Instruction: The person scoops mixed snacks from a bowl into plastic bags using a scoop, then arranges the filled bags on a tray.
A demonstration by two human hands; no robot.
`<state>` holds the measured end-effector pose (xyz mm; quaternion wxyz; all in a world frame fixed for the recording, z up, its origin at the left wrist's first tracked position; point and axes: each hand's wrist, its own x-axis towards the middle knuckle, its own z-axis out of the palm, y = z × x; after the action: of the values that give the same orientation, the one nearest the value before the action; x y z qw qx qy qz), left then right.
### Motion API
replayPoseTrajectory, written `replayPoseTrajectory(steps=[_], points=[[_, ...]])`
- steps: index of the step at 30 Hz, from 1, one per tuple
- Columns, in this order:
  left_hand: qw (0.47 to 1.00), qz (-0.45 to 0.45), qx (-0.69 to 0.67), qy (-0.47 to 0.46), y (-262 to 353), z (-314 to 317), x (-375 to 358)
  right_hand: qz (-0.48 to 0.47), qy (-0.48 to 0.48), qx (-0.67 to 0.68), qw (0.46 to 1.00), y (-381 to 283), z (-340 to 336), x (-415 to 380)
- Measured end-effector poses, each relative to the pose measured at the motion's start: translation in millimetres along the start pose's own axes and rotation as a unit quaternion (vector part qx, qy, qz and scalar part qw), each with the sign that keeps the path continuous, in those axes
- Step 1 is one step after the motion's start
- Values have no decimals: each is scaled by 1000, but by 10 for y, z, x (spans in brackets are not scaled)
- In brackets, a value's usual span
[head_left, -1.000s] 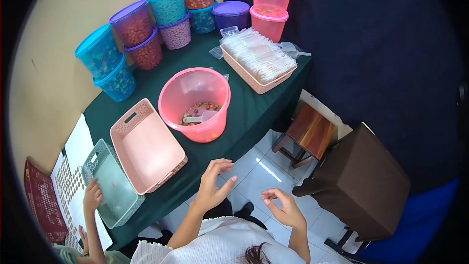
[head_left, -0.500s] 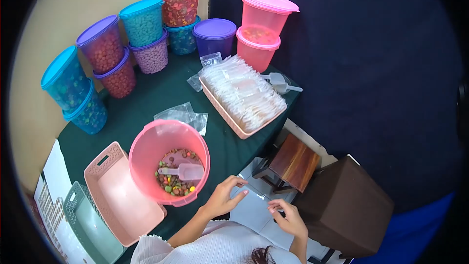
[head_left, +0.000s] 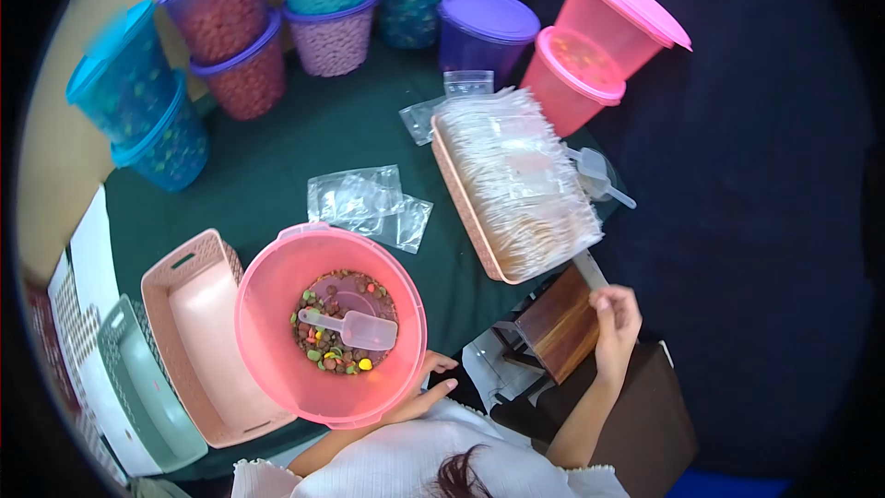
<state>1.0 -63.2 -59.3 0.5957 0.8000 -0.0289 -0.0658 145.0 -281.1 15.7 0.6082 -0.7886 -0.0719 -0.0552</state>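
Two hands show at the bottom of the view, on either side of a green-covered bench [head_left: 277, 157]. The left hand [head_left: 426, 389] lies against the near outer wall of a pink bucket [head_left: 267, 350], fingers [head_left: 441, 364] loosely spread and partly hidden under the rim, so I cannot tell whether it grips the wall or only touches it. The bucket stands at the near edge of the bench, open-topped, with a thin layer of mixed brown, green and yellow candies [head_left: 323, 355] on its floor and a clear scoop [head_left: 355, 327] lying on top of them, handle toward the left. The right hand [head_left: 616, 314] is raised at the near corner of a pink tray [head_left: 461, 194], fingers curled around a small clear bag [head_left: 590, 269] at the end of the packed row of bags [head_left: 525, 184] that fills the tray. Between bucket and tray a few loose bags [head_left: 364, 203] lie flat on the cloth. Left of the bucket sits a pink basket [head_left: 198, 314], and just beside that a grey one [head_left: 138, 387]. Lidded tubs [head_left: 221, 28] of coloured candies are stacked along the far edge. A second scoop [head_left: 599, 175] lies just past the tray. A wooden stool [head_left: 558, 332] stands below the bench edge, under the right forearm.
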Motion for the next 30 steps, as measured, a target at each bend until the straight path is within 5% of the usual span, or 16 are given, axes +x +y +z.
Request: replayPoseTrajectory(steps=[5, 7, 9, 13, 15, 18, 24, 26, 27, 29, 30], points=[[991, -80, 107, -25, -35, 33, -130, -121, -23, 10, 992, 176, 377, 1007], [981, -178, 77, 4, 138, -43, -148, -80, -46, -91, 992, 296, 539, 1494], [978, -182, 69, 70, 187, -12, -216, -197, -93, -310, 925, 441, 667, 1863], [969, -224, -3, 104, 335, 78, -353, -169, -169, -390, 889, 793, 854, 2379], [959, -182, -141, 166, 69, 331, -599, -100, -232, -384, 888, 955, 922, 2568], [918, -216, -212, 257, 70, 510, -850, -121, -258, -437, 853, 775, 989, 2633], [815, -247, -156, 501, 491, 664, -1012, -110, -386, -387, 830, 797, 1051, 2941], [742, -206, -74, 634, 585, 721, -1004, -115, -410, -206, 881, 713, 1022, 2874], [733, -209, -73, 644, 636, 748, -981, -118, -367, -190, 903, 441, 1004, 2672], [629, -167, -111, 751, 727, 736, -924, -328, -294, -90, 894, 192, 932, 2466], [626, -147, -99, 759, 745, 711, -908, -238, -264, -65, 932, -252, 896, 2089]])
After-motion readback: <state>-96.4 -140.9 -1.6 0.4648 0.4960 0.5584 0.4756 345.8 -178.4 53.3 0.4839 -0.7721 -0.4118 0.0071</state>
